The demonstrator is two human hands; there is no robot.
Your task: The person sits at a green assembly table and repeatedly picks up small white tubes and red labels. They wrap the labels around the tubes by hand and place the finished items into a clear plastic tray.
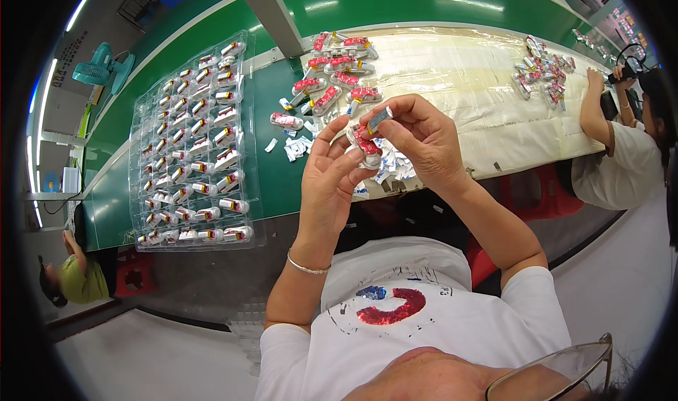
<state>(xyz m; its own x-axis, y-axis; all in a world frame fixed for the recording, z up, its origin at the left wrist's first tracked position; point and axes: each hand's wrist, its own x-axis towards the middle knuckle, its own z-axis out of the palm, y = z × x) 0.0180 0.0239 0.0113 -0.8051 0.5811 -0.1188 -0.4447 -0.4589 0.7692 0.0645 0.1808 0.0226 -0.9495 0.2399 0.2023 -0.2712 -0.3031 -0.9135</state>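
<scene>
My left hand [328, 169] holds a small white casing with a red top [366, 144] upright in front of me. Pinched between the thumb and forefinger of my right hand [426, 145] is a flat grey piece with a yellow end [380, 120], probably a small battery. This piece is right at the casing's upper end; whether they touch I cannot tell. Behind my hands lies a group of similar red-and-white casings [345, 63], some with yellow-ended pieces beside them. White paper slips [395, 166] are scattered under and beside my hands.
A clear plastic tray [256, 154] with rows of white casings stands on the green bench [275, 189] at left. Another pile of casings [544, 72] lies at right, near a co-worker [614, 150]. A metal post [267, 12] rises behind. Another person [85, 277] sits far left.
</scene>
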